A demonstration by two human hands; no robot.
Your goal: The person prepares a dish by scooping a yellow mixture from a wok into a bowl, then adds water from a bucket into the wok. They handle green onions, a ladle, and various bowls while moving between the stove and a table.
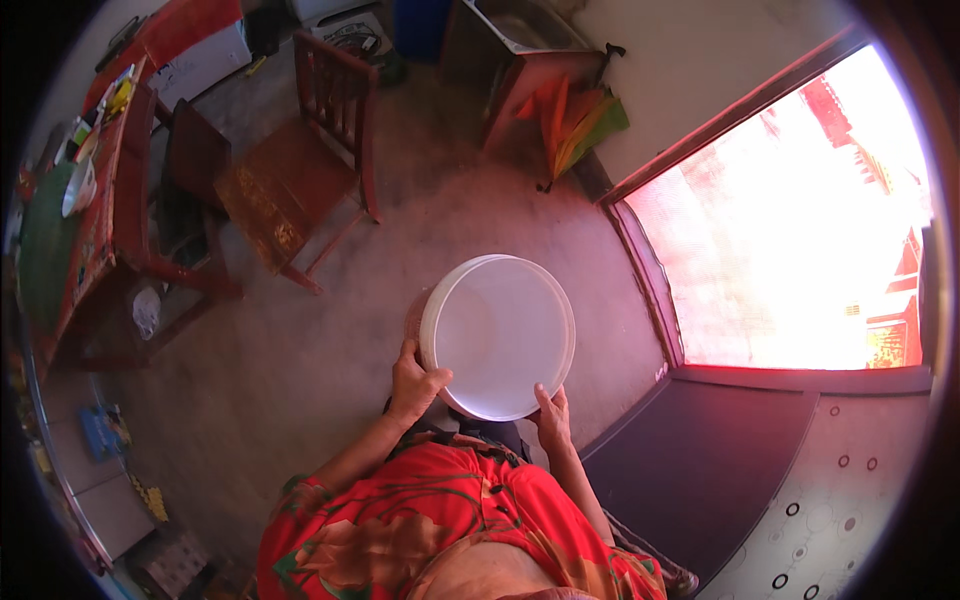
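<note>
Between my two hands I hold a large round white bucket (500,335) in front of my body, its wide mouth facing up. Its inside is white and looks bare. My left hand (415,385) grips the left side near the rim, thumb over the edge. On the lower right side my right hand (551,415) holds the rim, also with the thumb on top. The fingers of both hands are mostly hidden behind the bucket's wall. Floral red cloth covers my upper body below.
A wooden chair (290,190) stands ahead to the left, beside a cluttered wooden table (120,200). A folded colourful umbrella (575,125) leans by a sink unit (530,30). To the right is a bright open doorway (780,220) with a dark panel (700,450) below.
</note>
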